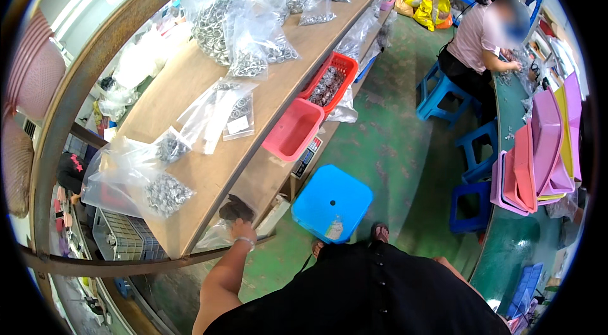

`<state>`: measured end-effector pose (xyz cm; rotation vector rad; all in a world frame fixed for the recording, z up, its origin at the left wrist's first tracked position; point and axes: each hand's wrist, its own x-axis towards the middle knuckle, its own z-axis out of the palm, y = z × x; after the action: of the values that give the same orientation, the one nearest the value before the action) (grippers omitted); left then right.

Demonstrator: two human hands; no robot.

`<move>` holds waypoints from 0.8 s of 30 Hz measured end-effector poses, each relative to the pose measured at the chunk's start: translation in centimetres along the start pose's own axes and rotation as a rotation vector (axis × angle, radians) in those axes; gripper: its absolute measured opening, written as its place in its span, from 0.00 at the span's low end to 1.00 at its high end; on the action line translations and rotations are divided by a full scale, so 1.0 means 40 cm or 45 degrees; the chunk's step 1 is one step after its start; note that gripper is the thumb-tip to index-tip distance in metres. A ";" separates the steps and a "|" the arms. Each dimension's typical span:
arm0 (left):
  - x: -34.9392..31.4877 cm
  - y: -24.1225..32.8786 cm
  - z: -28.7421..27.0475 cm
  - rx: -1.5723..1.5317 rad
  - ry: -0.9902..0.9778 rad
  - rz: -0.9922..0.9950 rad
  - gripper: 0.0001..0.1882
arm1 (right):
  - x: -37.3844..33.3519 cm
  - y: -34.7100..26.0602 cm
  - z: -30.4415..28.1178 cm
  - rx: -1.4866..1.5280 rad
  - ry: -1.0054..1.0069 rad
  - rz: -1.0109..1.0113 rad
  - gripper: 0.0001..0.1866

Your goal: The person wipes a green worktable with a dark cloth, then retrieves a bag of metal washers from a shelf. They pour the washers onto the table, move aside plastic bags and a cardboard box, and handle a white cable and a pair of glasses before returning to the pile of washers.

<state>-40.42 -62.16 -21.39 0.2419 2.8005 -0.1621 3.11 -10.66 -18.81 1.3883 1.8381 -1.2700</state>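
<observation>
My left hand point(242, 232) reaches down to the lower shelf, below the edge of the wooden top. Its fingers are closed on a clear plastic bag point(215, 233) beside a dark bundle point(235, 209) whose kind I cannot make out. A bracelet circles the left wrist. Of my right arm only a short stretch shows beside the black clothing, and the right hand is out of sight. Above the left hand, the wooden shelf point(152, 107) bears clear bags of small metal parts point(168, 195) and several more bags of metal rings point(215, 28).
A pink basin point(293, 129) and a red basket of metal parts point(329, 85) stand along the shelf. By my feet is a blue stool point(332, 202). A co-worker point(475, 44) sits at the green bench point(506, 252), near stacked coloured trays point(522, 170). A rusty frame point(107, 265) borders the shelf.
</observation>
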 end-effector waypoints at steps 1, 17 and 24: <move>-0.019 0.029 -0.015 -0.114 0.045 -0.015 0.10 | 0.042 -0.027 -0.021 0.035 -0.025 0.034 0.06; -0.124 0.588 -0.306 -0.635 0.578 0.258 0.16 | 0.490 -0.784 -0.436 -1.065 0.189 -1.013 0.16; -0.161 0.640 -0.353 -0.533 0.528 0.234 0.16 | 0.402 -1.029 -0.391 -1.007 -0.007 -1.314 0.21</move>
<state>-34.03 -36.10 -8.13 0.4707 3.1002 0.5742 -38.53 8.84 -9.79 -0.0355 2.7178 -0.7000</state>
